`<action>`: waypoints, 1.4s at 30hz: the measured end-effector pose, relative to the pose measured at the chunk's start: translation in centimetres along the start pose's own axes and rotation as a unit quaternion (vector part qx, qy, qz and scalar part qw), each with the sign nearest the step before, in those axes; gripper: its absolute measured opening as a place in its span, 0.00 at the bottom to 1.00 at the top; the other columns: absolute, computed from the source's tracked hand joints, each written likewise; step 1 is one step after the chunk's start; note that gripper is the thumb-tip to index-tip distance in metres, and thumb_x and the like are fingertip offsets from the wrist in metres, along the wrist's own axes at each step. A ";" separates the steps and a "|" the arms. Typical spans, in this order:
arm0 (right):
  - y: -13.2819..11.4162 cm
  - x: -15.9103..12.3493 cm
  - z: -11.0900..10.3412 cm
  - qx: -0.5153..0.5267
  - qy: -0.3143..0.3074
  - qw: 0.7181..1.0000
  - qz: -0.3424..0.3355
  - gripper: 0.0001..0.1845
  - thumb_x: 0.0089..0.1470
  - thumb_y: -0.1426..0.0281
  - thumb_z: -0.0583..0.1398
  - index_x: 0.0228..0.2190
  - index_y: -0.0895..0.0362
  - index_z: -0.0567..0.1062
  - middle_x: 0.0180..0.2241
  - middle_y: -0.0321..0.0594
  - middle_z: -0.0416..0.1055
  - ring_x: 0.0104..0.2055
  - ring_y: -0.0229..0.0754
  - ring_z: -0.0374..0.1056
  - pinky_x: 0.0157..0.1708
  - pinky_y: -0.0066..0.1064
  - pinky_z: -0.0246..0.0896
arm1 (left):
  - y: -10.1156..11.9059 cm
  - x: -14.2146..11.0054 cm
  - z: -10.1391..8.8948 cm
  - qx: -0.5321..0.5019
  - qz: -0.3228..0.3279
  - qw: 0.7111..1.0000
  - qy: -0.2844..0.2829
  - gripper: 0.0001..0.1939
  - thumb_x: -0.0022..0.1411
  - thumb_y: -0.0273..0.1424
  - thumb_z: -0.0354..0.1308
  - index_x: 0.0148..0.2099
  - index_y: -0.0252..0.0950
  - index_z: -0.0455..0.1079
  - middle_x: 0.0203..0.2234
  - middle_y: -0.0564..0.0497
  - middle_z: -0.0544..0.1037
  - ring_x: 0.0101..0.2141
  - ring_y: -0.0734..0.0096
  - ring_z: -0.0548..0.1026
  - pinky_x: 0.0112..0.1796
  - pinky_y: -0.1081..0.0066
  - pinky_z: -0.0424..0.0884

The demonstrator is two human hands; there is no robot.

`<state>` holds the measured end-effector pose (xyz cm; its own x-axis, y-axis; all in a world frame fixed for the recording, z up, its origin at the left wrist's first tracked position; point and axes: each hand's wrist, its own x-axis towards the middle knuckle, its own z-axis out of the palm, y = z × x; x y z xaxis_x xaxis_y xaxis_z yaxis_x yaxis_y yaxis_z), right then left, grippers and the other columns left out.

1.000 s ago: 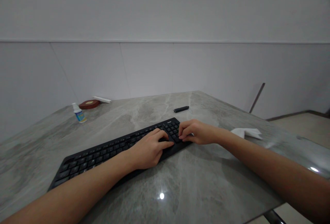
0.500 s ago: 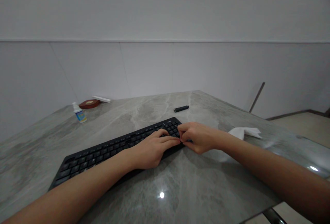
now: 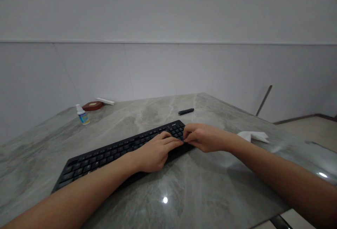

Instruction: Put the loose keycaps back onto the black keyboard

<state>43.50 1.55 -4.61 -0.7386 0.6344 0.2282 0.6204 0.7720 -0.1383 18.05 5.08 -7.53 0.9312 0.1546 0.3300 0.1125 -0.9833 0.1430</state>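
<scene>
A black keyboard (image 3: 105, 156) lies slantwise on the table, its right end farther from me. Across its right part rests my left hand (image 3: 155, 151), fingers stretched toward the number pad (image 3: 177, 129). My right hand (image 3: 201, 137) is at the keyboard's right end with thumb and fingers pinched together, close to the left fingertips. Whatever may be between the right fingers is too small or hidden to make out. My left forearm covers part of the keyboard's near side.
Beyond the keyboard lies a small black object (image 3: 186, 111). White tissue (image 3: 255, 136) lies right of my right wrist. A small spray bottle (image 3: 83, 116), a reddish-brown object (image 3: 92, 106) and a white bar (image 3: 105, 101) are at the back left of the grey marble-patterned table (image 3: 200, 194).
My left fingers have stretched out to the right over the keys. My right hand dipped nearer to me with fingers curled, then lifted slightly back in a pinch. The keyboard stays in place.
</scene>
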 end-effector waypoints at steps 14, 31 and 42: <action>1.7 -0.2 0.6 0.023 0.026 0.999 -0.006 0.07 0.56 0.78 0.62 0.31 0.59 0.82 0.32 0.43 0.76 0.35 0.40 0.71 0.38 0.31 0.66 | 0.0 0.0 0.0 -0.004 -0.011 1.000 0.010 0.35 0.56 0.15 0.47 0.66 0.35 0.62 0.60 0.42 0.71 0.57 0.55 0.66 0.58 0.49 0.69; 1.3 0.2 1.2 0.054 0.047 0.997 -0.028 0.07 0.57 0.78 0.61 0.30 0.59 0.80 0.33 0.42 0.76 0.34 0.38 0.71 0.37 0.28 0.66 | 0.0 -0.1 -0.1 0.007 -0.010 1.000 0.003 0.34 0.56 0.15 0.47 0.65 0.31 0.63 0.59 0.41 0.71 0.57 0.55 0.66 0.59 0.51 0.68; 1.1 0.2 1.0 0.060 0.031 0.997 -0.023 0.07 0.58 0.77 0.61 0.30 0.61 0.80 0.35 0.43 0.75 0.34 0.37 0.71 0.36 0.27 0.67 | 0.0 -0.1 -0.1 0.016 0.003 1.000 -0.014 0.33 0.57 0.15 0.47 0.65 0.34 0.64 0.60 0.44 0.71 0.56 0.56 0.66 0.58 0.53 0.67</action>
<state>43.78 2.59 -5.64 -0.7456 0.5976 0.2949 0.5474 0.8016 -0.2403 17.95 5.06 -7.51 0.9410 0.1456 0.3053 0.1166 -0.9869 0.1112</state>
